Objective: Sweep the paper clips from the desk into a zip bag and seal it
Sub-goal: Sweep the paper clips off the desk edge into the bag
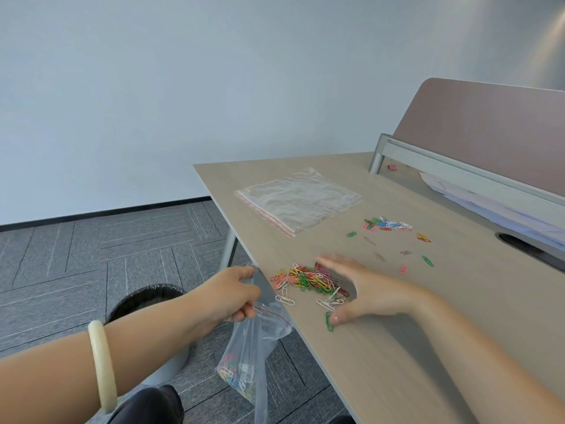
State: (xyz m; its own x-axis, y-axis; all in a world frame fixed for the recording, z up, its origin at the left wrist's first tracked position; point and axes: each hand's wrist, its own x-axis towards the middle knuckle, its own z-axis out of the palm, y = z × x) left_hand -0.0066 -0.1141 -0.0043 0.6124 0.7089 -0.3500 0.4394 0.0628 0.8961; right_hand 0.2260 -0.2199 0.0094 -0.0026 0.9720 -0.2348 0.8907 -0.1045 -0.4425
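Note:
My left hand (227,293) grips the mouth of a clear zip bag (249,356) that hangs below the desk's left edge (308,338), with several coloured paper clips in its bottom. My right hand (363,289) lies open on the desk (412,347), fingers spread, cupped behind a pile of coloured paper clips (305,281) close to that edge. A green clip (329,321) lies by my thumb. Farther back are a smaller cluster of clips (386,224) and several scattered single clips (423,237).
A stack of empty zip bags (298,200) lies flat at the desk's far left. A pink divider panel (489,133) on a grey rail borders the right side, with papers (458,191) beneath. A dark bin (146,301) stands on the carpet under my left arm.

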